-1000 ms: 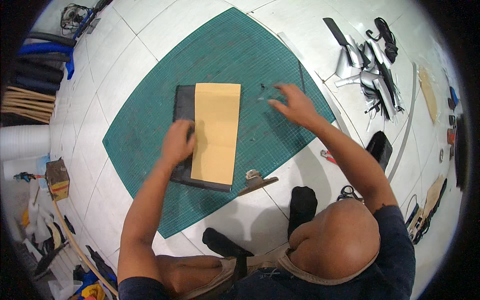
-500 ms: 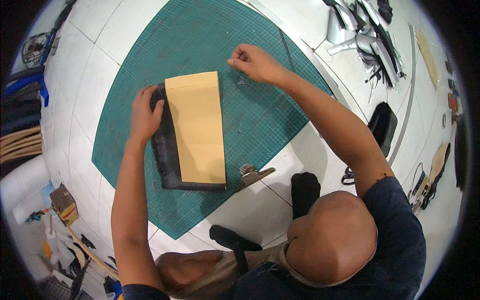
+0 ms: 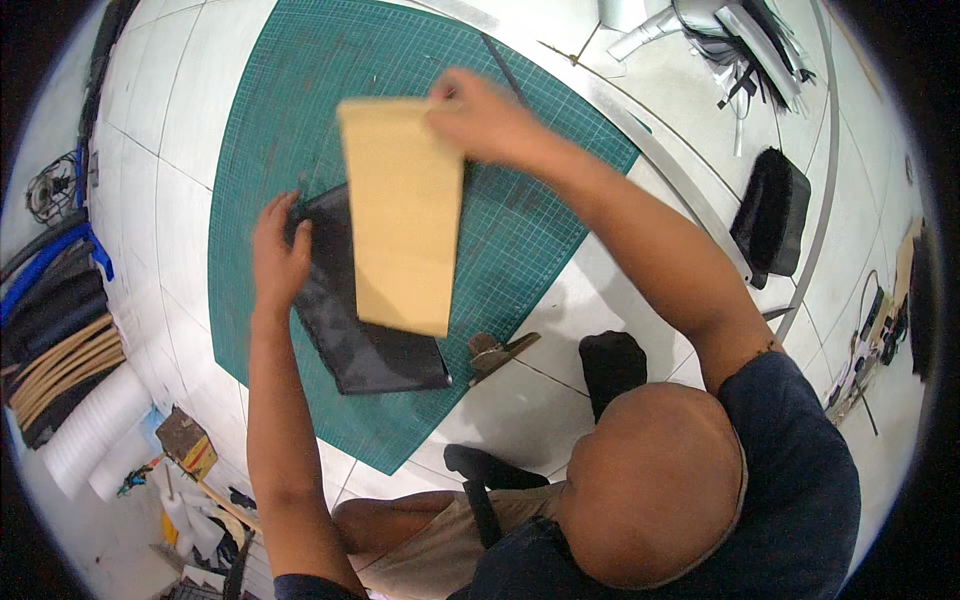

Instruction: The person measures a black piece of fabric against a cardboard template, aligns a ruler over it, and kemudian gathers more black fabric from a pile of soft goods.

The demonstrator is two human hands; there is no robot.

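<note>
My right hand (image 3: 478, 115), slightly blurred, grips a long tan sheet (image 3: 405, 220), which looks like card, by its upper right corner. The sheet hangs tilted over a black, leather-like piece (image 3: 395, 365) and hides part of it. That dark piece lies on a green cutting mat (image 3: 290, 110) with grid lines. At its upper left edge is my left hand (image 3: 280, 250), fingers stretched and thumb apart, holding nothing that I can see. Whether its fingertips touch the black piece is hard to tell.
A metal-headed tool (image 3: 495, 355) lies at the mat's near edge, close to my feet. On the tiled floor to the right are a black furry-topped item (image 3: 770, 218) and silver and black scraps (image 3: 750, 50). Rolls of material (image 3: 95, 430) lie at left.
The tan sheet, which lay on the black piece, is now in my right hand and has moved up, away from the near edge. More of the black piece shows.
</note>
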